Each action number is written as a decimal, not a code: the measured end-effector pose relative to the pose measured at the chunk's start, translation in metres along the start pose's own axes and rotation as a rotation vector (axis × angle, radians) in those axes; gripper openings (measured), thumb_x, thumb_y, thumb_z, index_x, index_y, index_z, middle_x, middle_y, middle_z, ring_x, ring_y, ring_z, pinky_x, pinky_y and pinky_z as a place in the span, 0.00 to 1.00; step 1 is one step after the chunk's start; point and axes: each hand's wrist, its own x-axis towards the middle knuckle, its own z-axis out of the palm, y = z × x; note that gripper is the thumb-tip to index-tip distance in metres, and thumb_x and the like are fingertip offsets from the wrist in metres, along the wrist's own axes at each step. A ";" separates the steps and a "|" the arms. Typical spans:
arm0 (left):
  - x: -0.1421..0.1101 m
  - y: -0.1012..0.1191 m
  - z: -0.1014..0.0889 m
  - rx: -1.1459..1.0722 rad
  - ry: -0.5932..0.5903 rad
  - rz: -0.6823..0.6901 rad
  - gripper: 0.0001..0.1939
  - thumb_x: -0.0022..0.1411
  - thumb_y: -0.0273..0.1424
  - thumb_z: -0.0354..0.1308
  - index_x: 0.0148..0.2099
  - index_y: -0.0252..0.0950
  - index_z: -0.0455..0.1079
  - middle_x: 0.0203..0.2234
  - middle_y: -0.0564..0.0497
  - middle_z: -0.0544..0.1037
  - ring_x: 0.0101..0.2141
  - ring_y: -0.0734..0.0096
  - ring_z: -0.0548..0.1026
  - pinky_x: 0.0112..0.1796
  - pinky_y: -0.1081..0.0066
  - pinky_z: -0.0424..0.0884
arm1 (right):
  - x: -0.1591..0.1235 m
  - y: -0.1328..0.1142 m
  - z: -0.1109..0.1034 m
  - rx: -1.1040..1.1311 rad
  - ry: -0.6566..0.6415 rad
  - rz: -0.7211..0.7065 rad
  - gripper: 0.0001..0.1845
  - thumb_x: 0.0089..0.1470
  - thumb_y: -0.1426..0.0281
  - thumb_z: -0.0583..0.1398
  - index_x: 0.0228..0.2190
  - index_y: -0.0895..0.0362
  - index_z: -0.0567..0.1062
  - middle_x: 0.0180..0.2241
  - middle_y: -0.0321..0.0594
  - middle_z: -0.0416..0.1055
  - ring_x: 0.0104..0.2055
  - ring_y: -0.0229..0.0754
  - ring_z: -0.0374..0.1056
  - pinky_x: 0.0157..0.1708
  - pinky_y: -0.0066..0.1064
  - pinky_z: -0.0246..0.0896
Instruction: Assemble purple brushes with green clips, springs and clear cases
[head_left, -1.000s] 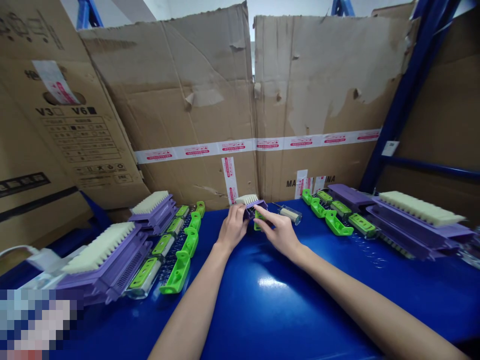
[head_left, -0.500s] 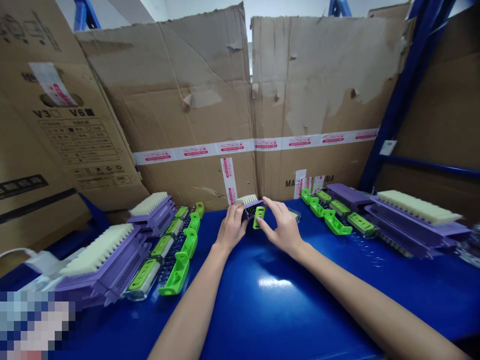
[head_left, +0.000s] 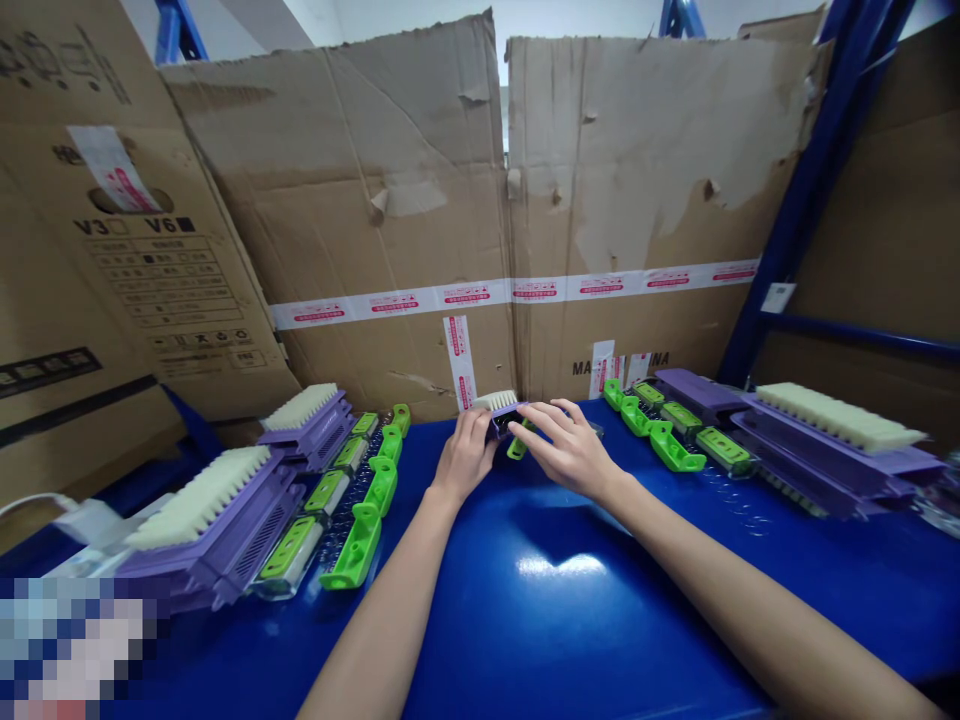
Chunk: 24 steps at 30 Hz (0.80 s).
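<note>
My left hand (head_left: 463, 452) is closed around a purple brush (head_left: 509, 414) with white bristles (head_left: 495, 400) facing up. The brush's open end, with a dark inside, is turned toward me and to the right. A green slotted plate (head_left: 517, 447) sits at that end, partly covered by fingers. On the right, my right hand (head_left: 568, 447) has its fingers stretched and apart. Its front fingertips touch or nearly touch the brush end and the plate. Contact with the plate is hard to make out.
Purple brush parts (head_left: 217, 530) are stacked at left, beside green-topped clear cases (head_left: 287, 552) and a row of green brackets (head_left: 352, 548). More purple parts (head_left: 832, 450), cases (head_left: 721, 450) and green brackets (head_left: 675, 448) lie at right. Cardboard (head_left: 390, 220) stands behind the blue table (head_left: 510, 620).
My right hand has spread its fingers and shifted over the brush end. The green plate swung into fuller view, then became partly covered again. My left hand keeps its hold.
</note>
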 end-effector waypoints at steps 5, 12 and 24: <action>0.001 -0.001 -0.001 -0.077 -0.035 -0.011 0.20 0.57 0.20 0.51 0.52 0.36 0.59 0.44 0.43 0.71 0.48 0.60 0.70 0.47 0.59 0.71 | 0.002 0.000 -0.002 -0.019 0.022 0.036 0.15 0.59 0.74 0.53 0.47 0.58 0.70 0.43 0.46 0.73 0.47 0.43 0.65 0.46 0.39 0.54; 0.000 -0.006 0.005 -0.176 0.048 -0.132 0.19 0.54 0.18 0.52 0.48 0.35 0.63 0.44 0.44 0.73 0.47 0.62 0.72 0.50 0.60 0.70 | 0.006 -0.005 0.003 -0.106 -0.014 0.033 0.13 0.61 0.69 0.53 0.45 0.60 0.71 0.36 0.44 0.74 0.38 0.42 0.65 0.40 0.36 0.52; -0.003 -0.005 0.009 -0.187 -0.026 -0.264 0.22 0.54 0.19 0.56 0.51 0.37 0.63 0.47 0.45 0.75 0.48 0.63 0.74 0.49 0.61 0.71 | 0.007 -0.009 0.002 -0.084 -0.089 0.097 0.21 0.62 0.73 0.51 0.56 0.58 0.63 0.40 0.45 0.74 0.41 0.44 0.65 0.38 0.38 0.50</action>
